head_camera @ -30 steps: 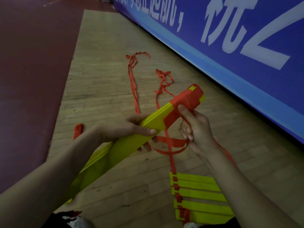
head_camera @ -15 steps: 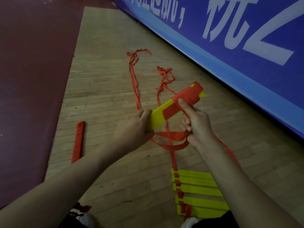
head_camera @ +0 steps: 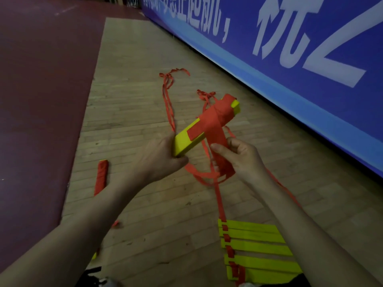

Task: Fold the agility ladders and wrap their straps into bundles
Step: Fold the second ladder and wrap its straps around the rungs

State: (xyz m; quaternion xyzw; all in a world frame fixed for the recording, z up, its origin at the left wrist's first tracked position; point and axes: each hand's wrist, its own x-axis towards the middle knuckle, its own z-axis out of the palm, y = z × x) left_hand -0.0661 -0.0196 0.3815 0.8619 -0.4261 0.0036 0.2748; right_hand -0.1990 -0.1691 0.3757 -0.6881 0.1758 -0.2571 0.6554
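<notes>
Left grip (head_camera: pixel 159 160) clenched round near end of folded ladder (head_camera: pixel 186 139), held above floor (head_camera: pixel 134 100); that end hidden in palm. Right grip (head_camera: pixel 242 156) pinches red strap (head_camera: pixel 217 139) wound round far end. Second ladder (head_camera: pixel 255 247) on floor, cut off at frame edge.

I count two hands, my left hand (head_camera: pixel 159 160) and my right hand (head_camera: pixel 238 156). The left holds one half-wrapped bundle of yellow rungs (head_camera: pixel 186 139), the right one red strap (head_camera: pixel 216 139). On the floor (head_camera: pixel 134 100) lie one finished red bundle (head_camera: pixel 101 177), five flat yellow rungs (head_camera: pixel 255 247) as far as I can tell, and two knotted strap ends (head_camera: pixel 167 76). There is one blue banner (head_camera: pixel 310 96).
</notes>
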